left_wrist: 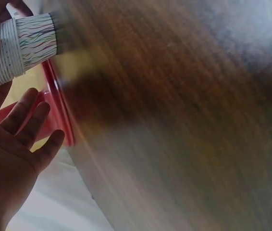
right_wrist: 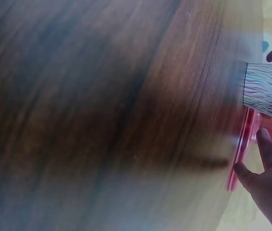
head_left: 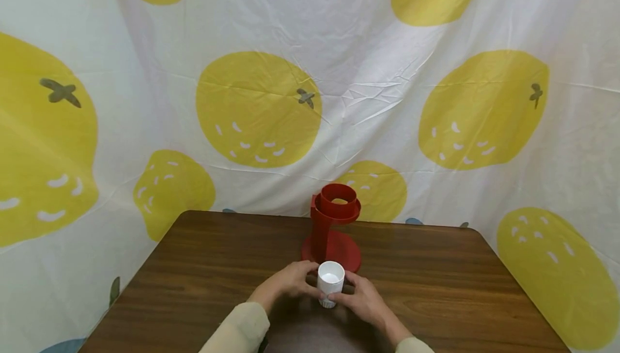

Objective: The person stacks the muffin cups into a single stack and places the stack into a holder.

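A stack of white paper cups [head_left: 331, 287] stands upright at the front of the table, its lowest cup patterned with wavy coloured lines. My left hand [head_left: 289, 280] holds it from the left between thumb and index finger; the other fingers spread away from the cups in the left wrist view. From the right, my right hand [head_left: 364, 297] grips the same stack with thumb and fingertips. Just behind the cups is a red stand [head_left: 319, 239] with a round base and a ring-shaped holder on top. Whether the bottom cup fully touches the wood I cannot tell.
The brown wood-grain table [head_left: 218, 267] extends to both sides of the hands. Behind it hangs a white cloth [head_left: 353, 100] printed with yellow lemons, close to the table's back edge.
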{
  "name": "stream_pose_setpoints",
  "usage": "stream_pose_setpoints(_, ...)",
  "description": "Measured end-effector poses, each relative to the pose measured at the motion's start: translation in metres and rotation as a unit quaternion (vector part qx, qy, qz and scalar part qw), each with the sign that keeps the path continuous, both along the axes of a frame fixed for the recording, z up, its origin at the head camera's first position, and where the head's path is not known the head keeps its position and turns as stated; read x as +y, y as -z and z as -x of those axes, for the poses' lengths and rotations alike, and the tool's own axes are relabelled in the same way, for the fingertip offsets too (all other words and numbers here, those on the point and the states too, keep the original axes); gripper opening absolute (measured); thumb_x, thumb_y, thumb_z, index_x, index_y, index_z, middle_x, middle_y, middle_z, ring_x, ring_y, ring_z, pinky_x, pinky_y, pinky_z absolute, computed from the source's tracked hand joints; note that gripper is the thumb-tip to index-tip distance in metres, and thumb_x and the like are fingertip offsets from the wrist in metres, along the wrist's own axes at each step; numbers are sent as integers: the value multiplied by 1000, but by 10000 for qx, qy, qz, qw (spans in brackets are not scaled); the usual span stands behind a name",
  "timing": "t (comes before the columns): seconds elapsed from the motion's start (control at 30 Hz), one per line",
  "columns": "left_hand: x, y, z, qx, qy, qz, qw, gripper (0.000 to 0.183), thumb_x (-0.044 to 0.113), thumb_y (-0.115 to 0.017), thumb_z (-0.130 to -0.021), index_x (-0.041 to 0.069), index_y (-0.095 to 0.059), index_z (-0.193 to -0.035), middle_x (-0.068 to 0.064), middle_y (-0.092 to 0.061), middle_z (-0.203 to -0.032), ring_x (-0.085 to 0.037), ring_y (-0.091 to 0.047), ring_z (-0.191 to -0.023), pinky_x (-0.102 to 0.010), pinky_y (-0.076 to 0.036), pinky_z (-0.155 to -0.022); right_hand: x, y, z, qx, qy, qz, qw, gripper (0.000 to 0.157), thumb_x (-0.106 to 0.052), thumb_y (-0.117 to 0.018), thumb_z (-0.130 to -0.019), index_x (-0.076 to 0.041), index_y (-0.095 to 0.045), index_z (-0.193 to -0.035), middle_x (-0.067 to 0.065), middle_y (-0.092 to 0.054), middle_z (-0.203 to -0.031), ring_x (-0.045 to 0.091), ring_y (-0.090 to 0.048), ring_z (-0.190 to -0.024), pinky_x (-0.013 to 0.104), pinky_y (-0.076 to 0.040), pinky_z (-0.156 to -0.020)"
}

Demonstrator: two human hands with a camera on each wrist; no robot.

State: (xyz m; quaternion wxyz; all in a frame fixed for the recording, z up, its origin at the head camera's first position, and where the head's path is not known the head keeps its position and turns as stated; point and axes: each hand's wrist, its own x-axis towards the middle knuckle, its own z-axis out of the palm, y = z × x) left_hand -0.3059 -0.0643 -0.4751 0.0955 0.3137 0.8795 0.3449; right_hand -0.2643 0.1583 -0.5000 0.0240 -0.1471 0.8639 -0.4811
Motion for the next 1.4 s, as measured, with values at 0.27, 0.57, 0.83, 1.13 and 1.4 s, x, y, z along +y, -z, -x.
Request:
stream_pose_setpoints(0.27, 0, 4, -1, 138, -53, 55, 9999, 50, 29, -84, -81, 9, -64, -123, -4, -65, -118, -22, -59, -113, -40, -46, -98, -1, -1, 1, 56, 81, 267, 9996, 61, -32, -83, -80, -6, -59, -130, 7, -65, -121, 31, -58, -118, 57, -42, -99)
stream_pose_setpoints(0.57, -4, -15, 4, 336, 120, -118, 9993, 50, 30, -84, -81, 6, -65, -121, -3, -64, -114, -29, -59, -110, -38, -47, -95, 0, -24, 1, 261, -45, 337, 9991, 57, -31, -82, -82, -3, -60, -127, 5, -67, -105, 27, -63, -102, 44, -51, -86)
stream_pose_setpoints(0.83, -4, -50, 12, 729, 308, 20, 9969, 48, 31, -82, -81, 6, -66, -119, -5, -63, -115, -28, -56, -111, -42, -45, -98, 1, -57, 6, 410, 26, 170, 9990, 61, -33, -82, -82, -3, -59, -130, 7, -69, -111, 23, -64, -98, 40, -54, -85)
stream_pose_setpoints(1.13, -4, -107, 17, 1218, 399, 58, 9917, 53, 32, -80, -83, 4, -65, -125, -15, -55, -132, -31, -48, -124, -47, -38, -106, 5, -113, 12, 598, -59, 29, 9982, 63, -35, -81, -83, -7, -58, -135, 6, -66, -124, 26, -59, -116, 53, -45, -98)
stream_pose_setpoints(1.4, 0, -163, 29, 1442, 629, -235, 9873, 47, 24, -80, -84, 1, -65, -123, -17, -55, -133, -31, -49, -125, -45, -40, -105, 9, -168, 29, 840, -559, 135, 9948, 52, -29, -77, -88, -6, -59, -131, 8, -65, -119, 28, -54, -117, 49, -44, -98)
